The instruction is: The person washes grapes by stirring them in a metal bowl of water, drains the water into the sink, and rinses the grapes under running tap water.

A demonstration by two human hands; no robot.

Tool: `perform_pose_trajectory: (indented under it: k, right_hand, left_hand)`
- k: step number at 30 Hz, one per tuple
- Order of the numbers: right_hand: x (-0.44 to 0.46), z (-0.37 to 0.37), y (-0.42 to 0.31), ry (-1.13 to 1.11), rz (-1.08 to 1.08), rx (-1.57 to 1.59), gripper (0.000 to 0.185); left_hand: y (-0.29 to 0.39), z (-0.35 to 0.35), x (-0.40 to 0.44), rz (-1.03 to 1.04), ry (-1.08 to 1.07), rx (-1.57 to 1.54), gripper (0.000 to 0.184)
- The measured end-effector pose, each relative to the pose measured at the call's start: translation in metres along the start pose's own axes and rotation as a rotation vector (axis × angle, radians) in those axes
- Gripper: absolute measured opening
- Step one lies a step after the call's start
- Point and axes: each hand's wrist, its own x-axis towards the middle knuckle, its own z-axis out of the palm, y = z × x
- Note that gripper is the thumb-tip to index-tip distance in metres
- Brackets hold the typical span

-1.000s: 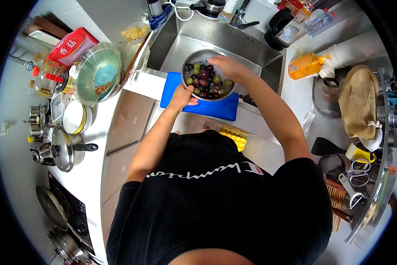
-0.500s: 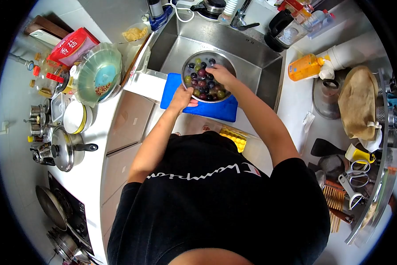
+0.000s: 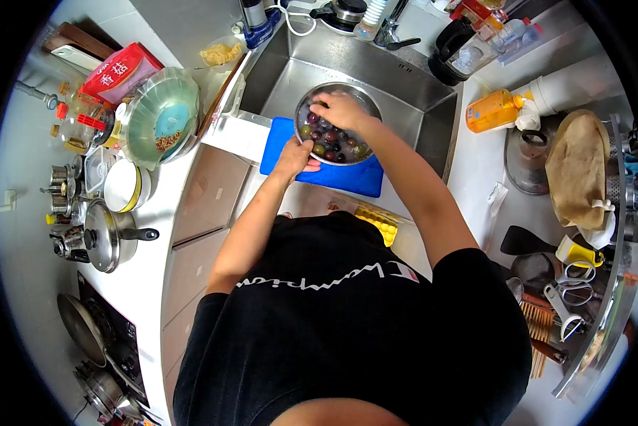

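A round metal bowl (image 3: pixel 368 101) holds water and several dark purple, reddish and green grapes (image 3: pixel 330 135). It stands at the sink's near edge, over a blue mat (image 3: pixel 347 179). My left hand (image 3: pixel 295 157) is closed on the bowl's lower left rim, thumb on the edge and fingers beneath. Over the grapes in the upper part of the bowl is my right hand (image 3: pixel 340 111), palm down, its fingers loosely spread and bent. The hand covers some grapes, and I see nothing gripped in it.
Behind the bowl lies the steel sink (image 3: pixel 404 78) with a faucet (image 3: pixel 390 35). An orange soap bottle (image 3: pixel 487 111) is to the right. On the left counter are a green plastic-lined bowl (image 3: pixel 159 106) and a lidded pot (image 3: pixel 105 238). Below is a yellow tray (image 3: pixel 378 226).
My right hand has moved left and slightly up across the bowl, its fingers spreading over the grapes. My left hand keeps its hold on the rim.
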Motion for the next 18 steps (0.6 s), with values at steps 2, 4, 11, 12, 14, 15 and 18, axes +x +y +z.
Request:
perform_pose_trajectory:
  k: [2,4,11,12,14,15,18]
  right_hand:
    - [-0.006,0.003,0.001,-0.065,-0.066,-0.053,0.042]
    - [-0.021,-0.002,0.001,-0.107,-0.169,-0.145,0.04]
    - [-0.04,-0.033,0.028,-0.162,-0.264,-0.042,0.038]
    - [-0.038,-0.032,0.026,-0.066,-0.149,0.023,0.04]
    - [-0.035,-0.031,0.02,0.015,0.146,0.143,0.047]
    - [-0.032,-0.033,0.014,0.015,0.146,0.145,0.047]
    - [-0.025,-0.03,0.007,-0.005,0.262,0.208,0.048]
  left_hand:
    - [-0.002,-0.001,0.001,0.003,0.001,-0.013,0.033]
    - [0.001,0.0,-0.002,0.004,-0.004,-0.03,0.033]
    - [0.004,0.003,0.0,-0.039,-0.022,-0.12,0.031]
    - [0.005,0.005,-0.003,-0.038,-0.022,-0.118,0.031]
    - [0.006,0.009,-0.007,-0.027,0.033,-0.155,0.032]
    - [0.004,0.009,-0.007,-0.028,0.033,-0.154,0.032]
    - [0.0,0.01,-0.007,-0.039,0.052,-0.165,0.033]
